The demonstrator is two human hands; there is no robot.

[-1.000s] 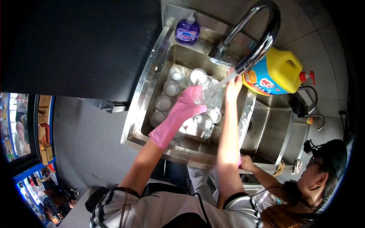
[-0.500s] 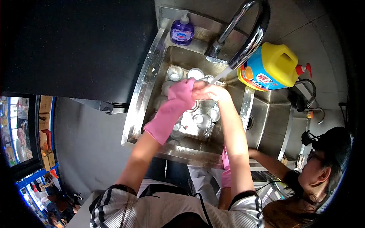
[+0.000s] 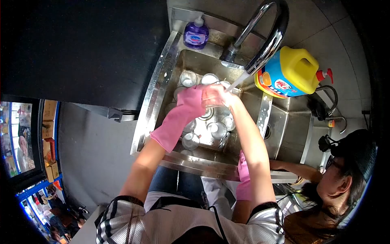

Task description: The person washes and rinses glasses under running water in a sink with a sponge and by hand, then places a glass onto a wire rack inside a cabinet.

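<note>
Over the left basin of the steel sink, my left hand in a pink rubber glove closes around one side of a clear glass. My bare right hand is against the glass's other side, its fingers partly hidden by glare and water. A stream from the chrome faucet falls onto my right hand. Below lie several wet clear glasses, among them one glass right of centre and another glass nearer me.
A purple soap bottle stands on the sink's back ledge. The yellow detergent jug with a red pump sits behind the divider. At right, a co-worker leans by the second basin, one hand in a pink glove.
My hands have shifted slightly apart, and the clear glass now shows between them. My gloved left hand has turned and moved a little left. The co-worker's head has moved slightly.
</note>
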